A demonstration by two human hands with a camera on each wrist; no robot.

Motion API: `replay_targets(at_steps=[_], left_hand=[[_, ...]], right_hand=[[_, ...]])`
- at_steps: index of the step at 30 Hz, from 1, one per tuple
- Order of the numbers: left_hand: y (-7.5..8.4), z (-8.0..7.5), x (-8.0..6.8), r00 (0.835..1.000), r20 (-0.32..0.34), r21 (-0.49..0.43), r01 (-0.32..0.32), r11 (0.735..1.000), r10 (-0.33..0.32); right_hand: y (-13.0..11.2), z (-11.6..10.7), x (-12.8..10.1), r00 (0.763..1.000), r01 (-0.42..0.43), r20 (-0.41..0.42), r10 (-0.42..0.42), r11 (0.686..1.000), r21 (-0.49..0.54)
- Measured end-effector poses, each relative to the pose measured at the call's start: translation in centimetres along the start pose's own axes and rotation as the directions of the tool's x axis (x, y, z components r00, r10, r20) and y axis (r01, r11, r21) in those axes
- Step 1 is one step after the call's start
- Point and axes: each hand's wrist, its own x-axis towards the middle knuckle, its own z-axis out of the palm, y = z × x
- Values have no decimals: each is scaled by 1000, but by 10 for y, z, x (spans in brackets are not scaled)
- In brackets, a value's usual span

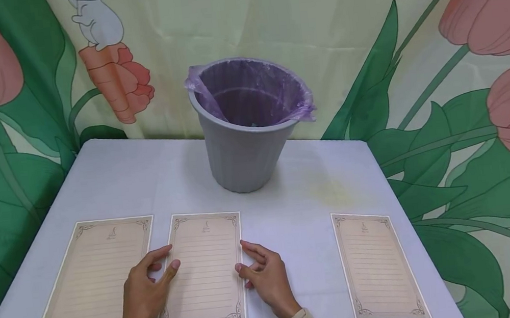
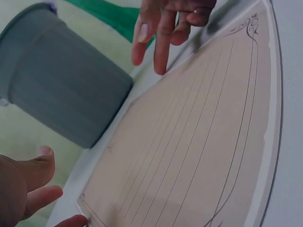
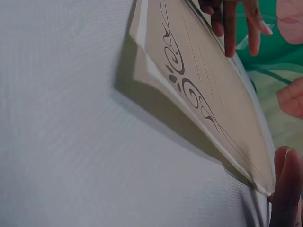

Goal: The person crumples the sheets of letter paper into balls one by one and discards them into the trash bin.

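Nearest: left hand (image 1: 145, 287) at left edge of middle sheet (image 1: 205, 266), fingers loosely spread, thumb tip on the paper, nothing gripped. Right hand (image 1: 266, 275) at the sheet's right edge, fingers relaxed and slightly curled, fingertips at the border; right wrist view shows that edge lifted a little off the table (image 1: 287, 207), casting a shadow. Whether a fingertip is under it, can't tell. Left sheet (image 1: 96, 276) just beside the middle one, flat. Right sheet (image 1: 378, 265) well apart, flat. Farther back, centre: grey bin (image 1: 246, 144) with purple liner (image 1: 248, 90), upright. Behind it, floral curtain (image 1: 460, 83).
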Motion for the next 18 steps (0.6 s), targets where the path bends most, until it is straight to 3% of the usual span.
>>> replay_targets(at_steps=[11, 18], left_hand=[[0, -2, -1, 1000, -23, -35, 15, 999, -16], [-1, -4, -1, 999, 17, -109, 32, 994, -30]], right_hand=[[2, 2, -1, 1000, -18, -19, 19, 998, 56], [2, 1, 1, 999, -30, -16, 32, 994, 104]])
